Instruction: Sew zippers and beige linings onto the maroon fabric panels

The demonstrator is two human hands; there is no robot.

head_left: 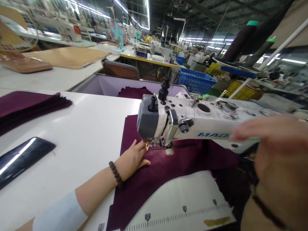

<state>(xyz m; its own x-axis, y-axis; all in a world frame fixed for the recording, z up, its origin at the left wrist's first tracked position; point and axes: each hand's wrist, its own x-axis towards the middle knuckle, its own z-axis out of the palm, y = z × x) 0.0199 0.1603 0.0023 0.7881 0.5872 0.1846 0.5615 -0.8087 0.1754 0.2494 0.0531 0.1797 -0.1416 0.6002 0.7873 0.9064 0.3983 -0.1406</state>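
Observation:
My left hand (134, 160), with a beaded bracelet on the wrist, lies on a dark maroon fabric piece (166, 166). Its thumb is spread and its fingertips reach beside the presser foot area under the head of a white and grey sewing machine (190, 118). The fabric stretches under the machine arm to the right. Close to the camera, my right hand (281, 157) is raised in front of the machine arm. Motion smears its fingers, so their hold cannot be made out.
A stack of maroon fabric (29, 107) and a dark glossy phone-like object (26, 160) lie on the white table (79, 134) at left. Printed ruler marks (178, 215) run along the front. Behind are a lilac-lined bin (101, 85), a blue crate (196, 81) and thread cones (240, 41).

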